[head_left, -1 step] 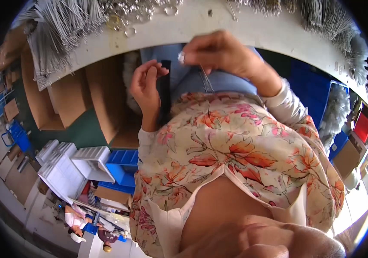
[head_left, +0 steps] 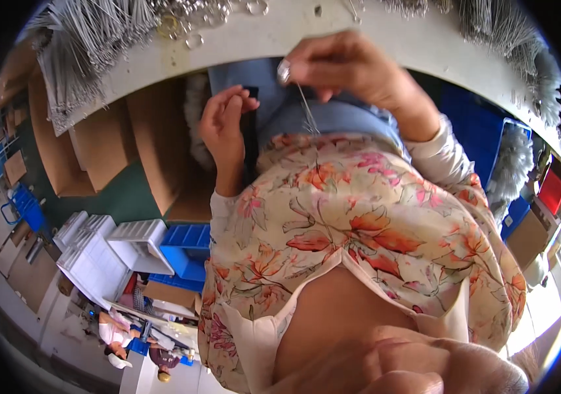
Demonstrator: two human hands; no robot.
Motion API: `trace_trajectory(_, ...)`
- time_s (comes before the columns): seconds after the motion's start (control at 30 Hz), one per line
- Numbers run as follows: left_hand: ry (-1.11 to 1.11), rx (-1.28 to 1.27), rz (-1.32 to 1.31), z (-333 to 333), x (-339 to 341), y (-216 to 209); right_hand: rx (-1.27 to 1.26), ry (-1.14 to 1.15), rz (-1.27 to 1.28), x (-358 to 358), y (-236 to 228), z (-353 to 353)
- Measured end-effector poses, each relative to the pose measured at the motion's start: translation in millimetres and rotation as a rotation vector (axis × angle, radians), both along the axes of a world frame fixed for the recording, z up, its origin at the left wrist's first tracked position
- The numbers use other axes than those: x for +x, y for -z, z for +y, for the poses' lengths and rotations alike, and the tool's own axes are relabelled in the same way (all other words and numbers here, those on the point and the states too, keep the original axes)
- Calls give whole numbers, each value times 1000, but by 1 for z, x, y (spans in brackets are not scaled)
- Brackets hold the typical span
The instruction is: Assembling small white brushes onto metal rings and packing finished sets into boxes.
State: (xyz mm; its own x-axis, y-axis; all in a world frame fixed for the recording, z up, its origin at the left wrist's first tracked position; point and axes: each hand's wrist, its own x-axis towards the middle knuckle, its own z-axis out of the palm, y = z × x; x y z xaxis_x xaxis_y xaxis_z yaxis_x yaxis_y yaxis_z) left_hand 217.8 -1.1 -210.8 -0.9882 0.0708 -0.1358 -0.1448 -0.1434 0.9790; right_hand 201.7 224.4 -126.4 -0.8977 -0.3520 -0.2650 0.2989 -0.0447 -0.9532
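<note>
My right hand [head_left: 353, 69] is closed, its fingers pinched in front of my lap below the table edge. At its fingertips glints a small shiny silver metal ring [head_left: 284, 71]. A few thin silver wires [head_left: 307, 111] hang down from under that hand, over the blue cloth on my lap. To the left, my left hand [head_left: 225, 125] is raised with loosely bent fingers, the tips apart and nothing visible in them. A small dark patch shows behind its fingertips; I cannot make out what it is.
Along the curved white table [head_left: 241, 49] lie bundles of silver wires [head_left: 87, 52] and loose metal rings [head_left: 194, 41]. Cardboard boxes [head_left: 106, 148] stand to the left. White bins [head_left: 100, 249] and blue bins [head_left: 185, 249] are lower left. Two people are in the distance.
My right hand has shifted slightly up and right, with the silver ring in its fingers. The hanging wires show more clearly. My left hand has hardly moved.
</note>
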Motion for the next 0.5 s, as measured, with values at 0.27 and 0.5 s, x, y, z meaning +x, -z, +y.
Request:
trace_trajectory(0.27,644,-324,182,3,6,-35,149,81,127,43,-5,45)
trace_trajectory(0.5,644,-528,510,24,16,-43,168,10,67,60,32,34)
